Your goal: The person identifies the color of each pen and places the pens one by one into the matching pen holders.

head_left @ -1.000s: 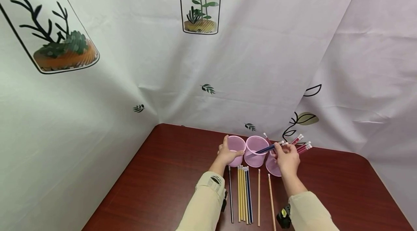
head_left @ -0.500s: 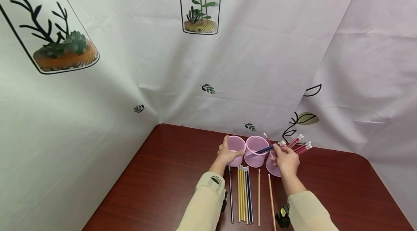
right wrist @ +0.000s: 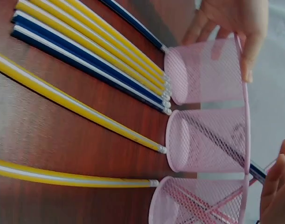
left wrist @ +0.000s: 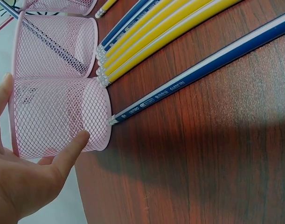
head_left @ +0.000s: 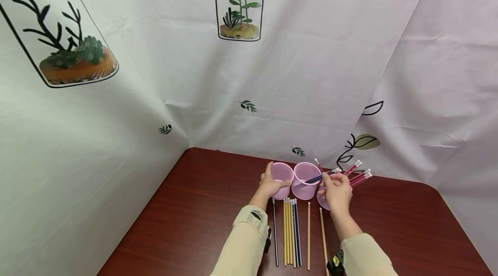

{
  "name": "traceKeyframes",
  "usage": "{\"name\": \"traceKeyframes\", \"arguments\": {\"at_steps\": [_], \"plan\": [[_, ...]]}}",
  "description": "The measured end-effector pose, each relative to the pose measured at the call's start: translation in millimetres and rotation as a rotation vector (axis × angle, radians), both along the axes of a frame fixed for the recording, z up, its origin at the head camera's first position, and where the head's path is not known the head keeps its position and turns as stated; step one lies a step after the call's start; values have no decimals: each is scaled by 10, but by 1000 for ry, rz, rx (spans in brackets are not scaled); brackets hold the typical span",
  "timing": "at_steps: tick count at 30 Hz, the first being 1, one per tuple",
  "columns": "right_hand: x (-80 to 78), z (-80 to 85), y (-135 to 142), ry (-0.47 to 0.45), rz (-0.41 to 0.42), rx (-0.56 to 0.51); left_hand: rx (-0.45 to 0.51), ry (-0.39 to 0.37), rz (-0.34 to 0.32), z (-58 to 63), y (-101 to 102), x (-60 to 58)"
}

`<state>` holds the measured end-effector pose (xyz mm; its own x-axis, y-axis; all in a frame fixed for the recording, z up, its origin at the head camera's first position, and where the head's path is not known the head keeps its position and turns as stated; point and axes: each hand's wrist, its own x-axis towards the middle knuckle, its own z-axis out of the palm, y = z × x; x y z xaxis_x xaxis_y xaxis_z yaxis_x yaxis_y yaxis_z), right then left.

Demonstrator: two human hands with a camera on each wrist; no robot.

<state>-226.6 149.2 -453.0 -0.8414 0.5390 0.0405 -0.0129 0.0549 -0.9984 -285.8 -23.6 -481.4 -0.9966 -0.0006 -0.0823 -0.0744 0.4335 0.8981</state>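
Observation:
My left hand (head_left: 272,183) grips the left pink mesh pencil cup (left wrist: 53,112), with the thumb along its side and a finger at its rim. Dark blue pencils (head_left: 313,178) lean in the middle pink mesh cup (head_left: 306,190), their white-eraser ends pointing right. My right hand (head_left: 338,191) is over the right pink mesh cup (right wrist: 198,196), its fingertips right at the blue pencils and not closed round them. In the right wrist view its fingers overlap the upper part of a blue pencil (right wrist: 258,171). Red pencils (head_left: 359,177) stick out of the right cup, which the hand partly hides.
On the brown table (head_left: 186,207), yellow and blue pencils (head_left: 292,232) lie in a row before the cups. One dark blue pencil (head_left: 276,232) is to their left; two yellow pencils (right wrist: 77,105) lie apart to the right. A patterned cloth (head_left: 218,72) hangs behind.
My right hand has slid left and slightly down along the leaning blue pencils, which have stayed in place. My left hand has kept its hold on the left cup.

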Motion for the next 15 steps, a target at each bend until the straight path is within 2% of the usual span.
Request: {"name": "traceKeyframes", "arguments": {"at_steps": [3,5,9,12,15], "plan": [[36,-65,-82,3,96,54,12,-4,8,-11,-2,2],[71,-137,-138,-28,189,118,18,-2,12,-17,-3,1],[165,-306,-239,-134,348,384,27,10,14,-15,-6,2],[234,-421,-284,-225,397,591,26,0,8,-2,-5,9],[275,-513,-303,-312,413,716,19,-18,0,13,-10,20]]}}
